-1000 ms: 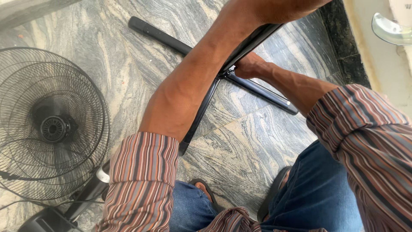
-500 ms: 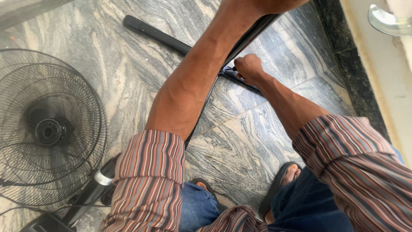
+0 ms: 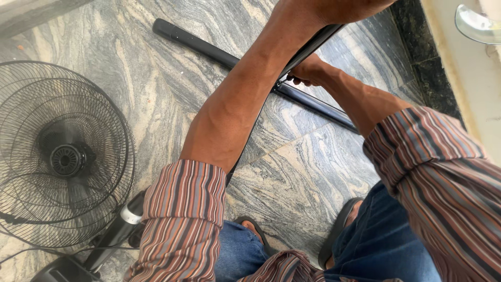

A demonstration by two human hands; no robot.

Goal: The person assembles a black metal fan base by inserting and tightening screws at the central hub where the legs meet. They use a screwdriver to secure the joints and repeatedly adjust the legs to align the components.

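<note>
Fan head (image 3: pixel 65 156) with wire guard lies face-up on marble floor (image 3: pixel 292 172) at 9 o'clock, detached, out of way. Left hand (image 3: pixel 334 8) at 12, fingers cropped, grip unclear. Right hand (image 3: pixel 308 70) curled on black cross base (image 3: pixel 219 52), steadying it.

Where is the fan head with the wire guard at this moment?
In the head view, the black fan head lies face-up on the marble floor at the left edge, beside the person's left sleeve and well left of the black cross-shaped base bars.
</note>
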